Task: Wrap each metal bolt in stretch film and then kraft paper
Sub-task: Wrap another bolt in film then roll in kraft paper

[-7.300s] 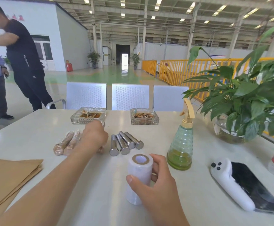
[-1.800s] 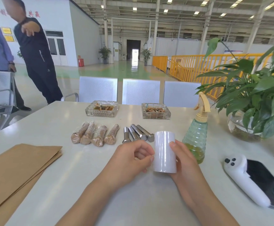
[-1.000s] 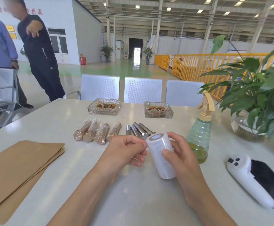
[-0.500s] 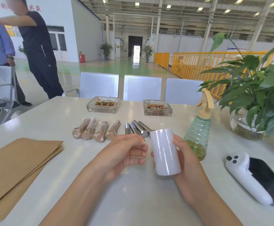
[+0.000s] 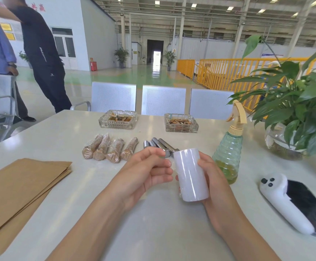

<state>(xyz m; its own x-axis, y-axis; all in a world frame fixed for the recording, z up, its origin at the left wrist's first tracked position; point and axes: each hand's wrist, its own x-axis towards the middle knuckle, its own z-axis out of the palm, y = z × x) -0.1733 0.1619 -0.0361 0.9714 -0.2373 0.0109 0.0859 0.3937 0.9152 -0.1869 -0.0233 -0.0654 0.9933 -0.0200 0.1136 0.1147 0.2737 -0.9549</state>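
Since half a second ago the roll (image 5: 190, 175) is standing more upright in the right grip (image 5: 212, 178), curled around it above the surface's (image 5: 162, 232) middle. The left grip (image 5: 145, 174), fingers bent, is picking at its edge, probably seeking the film's end; bare bolts (image 5: 158, 145) are waiting behind.

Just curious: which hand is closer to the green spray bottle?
Right. The right hand, holding the film roll, is just beside the spray bottle; the left hand is beyond the roll.

No wording can be read: the red characters on the white wall (image 5: 40, 7) are cut off, and the yellow signs (image 5: 8, 31) beside it are blurred.
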